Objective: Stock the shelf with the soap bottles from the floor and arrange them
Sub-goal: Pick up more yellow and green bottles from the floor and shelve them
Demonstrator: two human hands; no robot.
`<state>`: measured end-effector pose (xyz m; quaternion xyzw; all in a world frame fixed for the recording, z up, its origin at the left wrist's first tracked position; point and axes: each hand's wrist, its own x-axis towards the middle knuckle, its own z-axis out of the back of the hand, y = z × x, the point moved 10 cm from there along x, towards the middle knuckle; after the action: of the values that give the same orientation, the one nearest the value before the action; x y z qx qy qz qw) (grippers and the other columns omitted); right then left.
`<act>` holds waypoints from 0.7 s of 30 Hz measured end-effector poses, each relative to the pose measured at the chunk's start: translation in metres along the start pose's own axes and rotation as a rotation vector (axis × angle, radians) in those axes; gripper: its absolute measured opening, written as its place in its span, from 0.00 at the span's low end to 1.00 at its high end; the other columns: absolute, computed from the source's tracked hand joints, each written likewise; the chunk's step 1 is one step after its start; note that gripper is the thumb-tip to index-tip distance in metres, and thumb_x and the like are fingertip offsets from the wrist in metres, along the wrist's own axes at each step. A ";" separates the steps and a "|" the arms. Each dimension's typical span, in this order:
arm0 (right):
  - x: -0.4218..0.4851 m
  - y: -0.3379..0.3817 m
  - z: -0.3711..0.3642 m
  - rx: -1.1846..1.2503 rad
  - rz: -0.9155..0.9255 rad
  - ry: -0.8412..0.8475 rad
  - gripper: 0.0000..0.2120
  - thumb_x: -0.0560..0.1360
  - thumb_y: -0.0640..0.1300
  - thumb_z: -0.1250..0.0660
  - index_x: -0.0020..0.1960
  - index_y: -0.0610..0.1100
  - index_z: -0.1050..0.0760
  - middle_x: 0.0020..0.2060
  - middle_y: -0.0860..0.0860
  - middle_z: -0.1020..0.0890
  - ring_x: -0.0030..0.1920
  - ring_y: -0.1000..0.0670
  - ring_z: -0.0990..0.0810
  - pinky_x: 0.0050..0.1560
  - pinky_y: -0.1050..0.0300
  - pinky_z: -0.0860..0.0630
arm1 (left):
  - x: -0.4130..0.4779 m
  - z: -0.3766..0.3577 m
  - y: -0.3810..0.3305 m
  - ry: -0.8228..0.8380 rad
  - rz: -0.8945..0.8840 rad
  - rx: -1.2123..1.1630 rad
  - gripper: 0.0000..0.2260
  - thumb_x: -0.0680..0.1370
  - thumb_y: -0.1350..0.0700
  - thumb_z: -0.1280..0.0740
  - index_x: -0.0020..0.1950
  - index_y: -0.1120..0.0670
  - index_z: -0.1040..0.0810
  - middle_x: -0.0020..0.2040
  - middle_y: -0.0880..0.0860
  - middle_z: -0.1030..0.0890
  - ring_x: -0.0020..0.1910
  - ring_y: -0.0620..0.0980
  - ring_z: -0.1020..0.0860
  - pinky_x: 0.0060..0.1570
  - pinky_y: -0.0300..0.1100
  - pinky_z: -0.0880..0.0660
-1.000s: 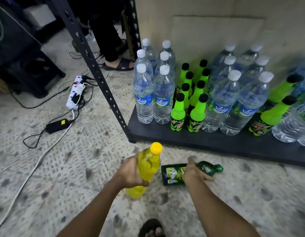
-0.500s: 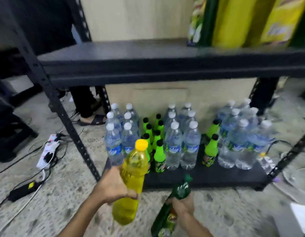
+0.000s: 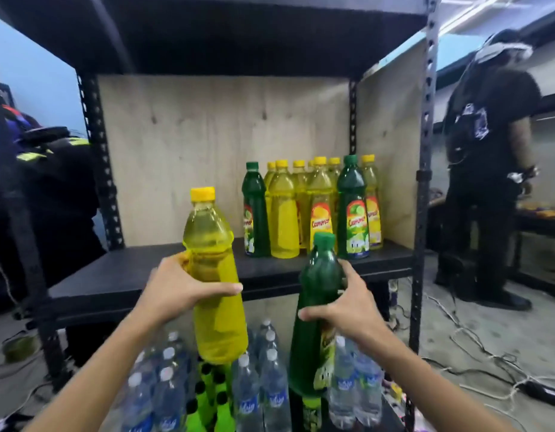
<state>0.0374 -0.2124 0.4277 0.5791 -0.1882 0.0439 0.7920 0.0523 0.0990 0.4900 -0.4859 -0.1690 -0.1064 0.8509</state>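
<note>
My left hand (image 3: 179, 291) grips a yellow soap bottle (image 3: 212, 244) with a yellow cap, held upright in front of the middle shelf board (image 3: 120, 275). My right hand (image 3: 347, 304) grips a dark green soap bottle (image 3: 316, 282) with a green cap, also upright, just right of the yellow one. On the right part of the shelf stands a cluster of soap bottles (image 3: 310, 207): several yellow ones and two green ones, labels facing out. Both held bottles hover at the shelf's front edge, left of and in front of that cluster.
Water bottles (image 3: 263, 388) and small neon-green bottles (image 3: 207, 397) fill the bottom shelf below my hands. Black metal uprights (image 3: 424, 182) frame the shelf. A person in black (image 3: 488, 169) stands at the right, another person (image 3: 51, 198) at the left. Cables (image 3: 475, 353) lie on the floor.
I have risen from the floor: both bottles went from floor level up to the middle shelf's front edge. The view tilted upward, so the stocked soap bottles now show.
</note>
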 end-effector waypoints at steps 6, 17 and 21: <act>0.063 0.127 0.070 -0.018 0.206 -0.232 0.52 0.46 0.52 0.15 0.68 0.55 0.31 0.53 0.56 0.18 0.54 0.51 0.18 0.57 0.51 0.19 | 0.091 0.025 -0.056 -0.148 -0.022 -0.043 0.44 0.42 0.32 0.18 0.54 0.49 0.18 0.48 0.46 0.14 0.50 0.47 0.16 0.53 0.53 0.19; 0.191 0.132 -0.003 -0.234 0.101 -0.302 0.56 0.53 0.50 0.14 0.76 0.48 0.38 0.63 0.43 0.22 0.66 0.40 0.26 0.64 0.45 0.25 | 0.235 0.002 -0.008 -0.198 0.110 0.055 0.37 0.47 0.37 0.17 0.52 0.48 0.21 0.52 0.53 0.16 0.53 0.56 0.19 0.50 0.54 0.18; 0.211 0.111 -0.020 -0.294 0.087 -0.306 0.57 0.54 0.51 0.14 0.76 0.47 0.39 0.62 0.44 0.21 0.64 0.39 0.23 0.62 0.44 0.24 | 0.263 -0.016 0.030 -0.143 0.167 0.061 0.42 0.47 0.38 0.16 0.57 0.50 0.20 0.54 0.52 0.17 0.53 0.56 0.19 0.52 0.52 0.19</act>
<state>0.2061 -0.1889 0.5964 0.4486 -0.3356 -0.0385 0.8274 0.3078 0.0962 0.5618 -0.4784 -0.1913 0.0047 0.8571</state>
